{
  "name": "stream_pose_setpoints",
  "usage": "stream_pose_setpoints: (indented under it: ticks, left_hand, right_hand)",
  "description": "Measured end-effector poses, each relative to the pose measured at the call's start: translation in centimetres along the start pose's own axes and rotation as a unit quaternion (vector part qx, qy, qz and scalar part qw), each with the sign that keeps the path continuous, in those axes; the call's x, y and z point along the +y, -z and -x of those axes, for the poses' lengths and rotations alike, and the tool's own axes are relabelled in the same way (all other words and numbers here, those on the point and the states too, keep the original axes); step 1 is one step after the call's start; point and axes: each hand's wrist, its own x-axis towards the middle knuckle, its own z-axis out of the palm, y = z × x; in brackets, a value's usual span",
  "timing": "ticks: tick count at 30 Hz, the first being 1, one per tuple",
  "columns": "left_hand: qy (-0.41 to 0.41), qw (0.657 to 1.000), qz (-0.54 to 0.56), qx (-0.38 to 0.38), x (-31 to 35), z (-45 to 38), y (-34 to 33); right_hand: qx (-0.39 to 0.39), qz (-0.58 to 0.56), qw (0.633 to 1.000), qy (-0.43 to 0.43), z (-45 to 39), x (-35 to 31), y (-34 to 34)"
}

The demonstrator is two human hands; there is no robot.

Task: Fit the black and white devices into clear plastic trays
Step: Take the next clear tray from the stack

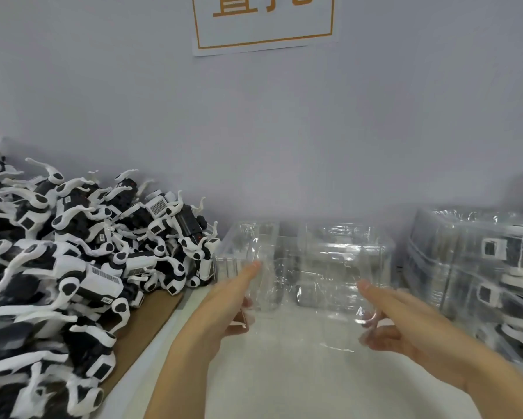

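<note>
Head view: left hand (224,303) and right hand (396,316) each pinch a side of the clear moulded plastic tray (302,267), frame centre, thumbs on top; blur leaves lower fingers uncertain. Black and white devices (73,255) lie piled at left; filled, stacked clear trays (478,267) at right.

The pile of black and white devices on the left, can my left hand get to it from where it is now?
Probably yes. The left hand holds the clear tray, so it must let go first, but the pile of devices lies right beside it with nothing between them.
</note>
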Motion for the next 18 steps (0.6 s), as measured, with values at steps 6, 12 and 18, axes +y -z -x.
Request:
stream_pose_setpoints:
  ticks: [6,12,18]
  left_hand:
    - [-0.016,0.994,-0.066,-0.086,0.1,0.8,2.3]
    - [0.014,0.982,-0.131,-0.135,-0.7,0.9,2.0]
    - [0.058,0.98,-0.145,-0.124,-1.1,0.5,0.6]
  right_hand:
    - [-0.067,0.032,0.995,-0.07,1.3,-0.2,2.1]
    - [-0.061,0.128,0.985,-0.096,1.9,-0.2,2.8]
    - [-0.037,0.139,0.984,-0.109,1.8,0.2,2.7]
